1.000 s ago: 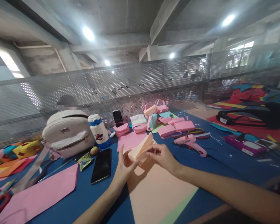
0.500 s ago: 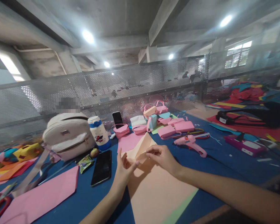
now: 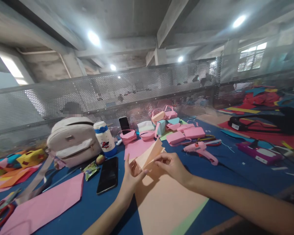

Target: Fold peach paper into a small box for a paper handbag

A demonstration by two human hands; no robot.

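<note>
Two bare hands working a folded, pale-peach paper piece with angled panels (image 3: 148,156) above the far end of a large, flat, peach paper sheet (image 3: 171,199), which lies on a blue table (image 3: 88,202) with a light-green paper sheet (image 3: 191,217) showing along its lower right edge. The left hand (image 3: 132,176) grips the piece at its lower left, thumb on the near side and fingers curled about the far left; the right hand (image 3: 170,164) is narrowed to a pinch of thumb and fingertips at the right edge. Between them the panels stand at an angle to one another, not pressed flat; whether the lowest edge touches the sheet cannot be told from here. To an onlooker, the left hand seems best used as the steady support and the right as the fine adjuster: light pressure, edges brought into line before any crease is pinched, and each fold run from one end to the other, since thin paper would likely buckle or take a stray crease under a hard squeeze. A pink, pistol-shaped glue gun (image 3: 201,150) lies to the right, apart from both hands; its nozzle is best given a wide berth.
</note>
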